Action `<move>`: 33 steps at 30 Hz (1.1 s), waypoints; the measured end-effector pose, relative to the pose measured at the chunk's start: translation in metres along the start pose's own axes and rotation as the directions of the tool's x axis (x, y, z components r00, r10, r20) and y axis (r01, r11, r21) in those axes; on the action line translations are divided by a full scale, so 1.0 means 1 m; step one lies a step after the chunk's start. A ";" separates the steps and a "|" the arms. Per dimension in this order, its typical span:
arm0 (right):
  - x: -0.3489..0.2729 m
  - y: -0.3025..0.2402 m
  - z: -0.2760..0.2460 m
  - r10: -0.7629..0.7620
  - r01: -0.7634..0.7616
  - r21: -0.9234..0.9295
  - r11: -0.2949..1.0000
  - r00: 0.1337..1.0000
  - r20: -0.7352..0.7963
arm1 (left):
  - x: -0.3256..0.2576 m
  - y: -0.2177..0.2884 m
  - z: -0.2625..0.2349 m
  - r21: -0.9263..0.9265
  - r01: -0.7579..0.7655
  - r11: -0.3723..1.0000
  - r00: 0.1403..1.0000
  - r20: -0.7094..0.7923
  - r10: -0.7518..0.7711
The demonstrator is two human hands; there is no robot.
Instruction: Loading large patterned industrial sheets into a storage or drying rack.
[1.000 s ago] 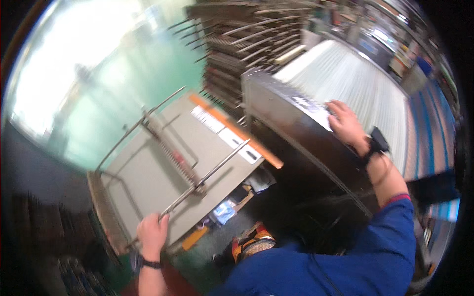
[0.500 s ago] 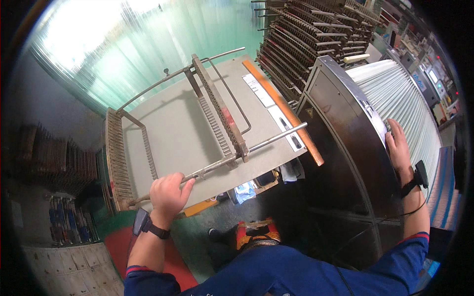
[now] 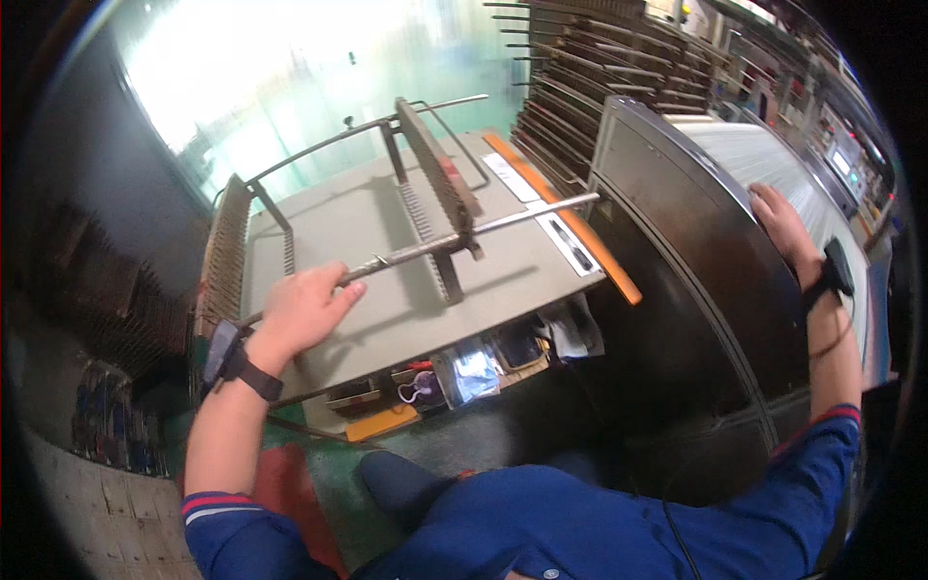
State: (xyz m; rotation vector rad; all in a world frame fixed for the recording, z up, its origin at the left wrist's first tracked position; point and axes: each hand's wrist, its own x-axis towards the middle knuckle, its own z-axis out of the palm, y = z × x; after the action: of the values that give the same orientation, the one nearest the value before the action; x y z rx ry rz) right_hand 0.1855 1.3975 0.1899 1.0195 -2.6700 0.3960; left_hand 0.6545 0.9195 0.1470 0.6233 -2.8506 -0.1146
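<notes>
My left hand (image 3: 307, 307) is closed round the near rod of a metal slotted rack (image 3: 425, 179). The rack has two toothed side bars joined by long rods and stands on a grey-topped table (image 3: 358, 338). My right hand (image 3: 781, 224) rests at the upper edge of a dark metal machine (image 3: 667, 232), beside its bed of pale rollers (image 3: 744, 150). Its fingertips lie at the edge, and whether they grip anything is hidden.
An orange strip (image 3: 565, 222), paper sheets and a dark pen (image 3: 570, 242) lie along the table's right side. Stacked racks (image 3: 599, 82) stand behind the machine. Below the tabletop, a shelf holds a silvery packet (image 3: 471, 372) and other items. More racks (image 3: 87, 280) stand at far left.
The rack's near side has risen off the tabletop with my left hand on its rod. My right hand stays at the machine's edge. The view has shifted, showing more of the under-table shelf.
</notes>
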 end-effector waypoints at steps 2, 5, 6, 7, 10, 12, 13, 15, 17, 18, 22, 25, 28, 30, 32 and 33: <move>-0.003 0.010 -0.008 -0.032 0.032 -0.044 0.999 0.999 -0.015 | 0.000 0.004 -0.002 0.003 -0.022 1.000 1.000 0.013 0.022; -0.003 -0.019 -0.015 -0.075 0.075 -0.053 0.996 0.997 0.013 | 0.003 -0.001 -0.004 -0.005 -0.018 1.000 1.000 0.001 0.018; -0.004 -0.031 -0.014 0.099 -0.098 -0.019 0.995 0.992 0.073 | 0.004 -0.001 0.000 0.000 0.009 1.000 1.000 -0.018 -0.009; -0.007 -0.029 -0.008 0.131 -0.131 0.038 0.991 0.991 0.000 | 0.006 0.000 0.004 -0.001 0.027 1.000 0.999 -0.045 -0.027; -0.026 -0.045 -0.016 -0.025 -0.002 -0.218 0.976 0.992 -0.120 | -0.006 -0.002 0.021 0.114 0.087 0.990 0.979 -0.193 -0.064; -0.052 -0.061 -0.053 -0.043 -0.008 -0.333 0.943 0.988 -0.146 | -0.014 -0.004 0.026 0.104 0.088 0.991 0.969 -0.238 -0.061; -0.062 -0.058 -0.069 -0.062 -0.019 -0.325 0.946 0.970 -0.237 | -0.016 -0.004 0.027 0.101 0.090 0.991 0.968 -0.243 -0.063; -0.091 -0.051 -0.108 -0.184 0.003 -0.355 0.935 0.859 -0.478 | -0.014 -0.002 0.026 0.098 0.071 0.993 0.969 -0.244 -0.045; -0.117 -0.036 -0.142 -0.264 -0.010 -0.380 0.925 0.702 -0.661 | -0.010 -0.003 0.030 0.094 0.065 0.993 0.969 -0.245 -0.040; -0.132 -0.023 -0.154 -0.298 -0.010 -0.384 0.923 0.614 -0.731 | -0.006 -0.005 0.033 0.100 0.067 0.993 0.962 -0.272 -0.037; -0.202 0.005 -0.190 -0.342 -0.225 -0.437 0.871 0.363 -0.867 | -0.004 -0.014 0.043 0.105 0.059 0.993 0.950 -0.312 -0.024; -0.252 0.027 -0.200 -0.423 -0.464 -0.468 0.752 0.205 -0.883 | -0.006 -0.018 0.043 0.092 0.089 0.992 0.949 -0.309 -0.056; -0.276 0.049 -0.200 -0.337 -0.590 -0.377 0.715 0.182 -0.924 | -0.007 -0.014 0.044 0.097 0.113 0.989 0.951 -0.299 -0.079; -0.273 0.061 -0.187 -0.260 -0.626 -0.344 0.700 0.224 -0.939 | -0.008 -0.010 0.042 0.085 0.093 0.992 0.940 -0.335 -0.059; -0.266 0.069 -0.181 -0.180 -0.711 -0.326 0.623 0.275 -0.944 | -0.010 -0.002 0.040 0.069 0.085 0.994 0.944 -0.324 -0.058; -0.261 0.068 -0.180 -0.177 -0.705 -0.327 0.629 0.279 -0.944 | -0.011 0.000 0.039 0.058 0.073 0.996 0.947 -0.316 -0.051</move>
State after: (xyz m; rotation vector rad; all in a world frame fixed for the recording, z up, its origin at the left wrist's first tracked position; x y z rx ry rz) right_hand 0.3528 1.6658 0.2604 -0.1216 -1.5196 -0.0801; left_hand 0.6554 0.9258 0.1066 0.6788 -2.5365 0.0691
